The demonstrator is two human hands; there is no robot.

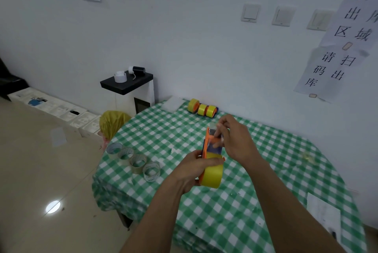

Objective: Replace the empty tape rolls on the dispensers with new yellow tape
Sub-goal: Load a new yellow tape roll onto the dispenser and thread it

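- A green-and-white checked tablecloth (266, 181) covers the tabletop; a white paper sheet (321, 209) lies near its near right edge.
- The left hand (192, 171) grips the near end of an orange plastic tape dispenser (212, 140), held just above the middle of the tabletop.
- A yellow tape roll (212, 176) sits on that near end, with the left thumb across it.
- The right hand (235, 140) pinches the dispenser's far end with curled fingers.
- Four empty translucent tape rolls (133, 159) stand in a row along the left edge.
- Three more dispensers loaded with yellow tape (202, 108) sit by the far edge.
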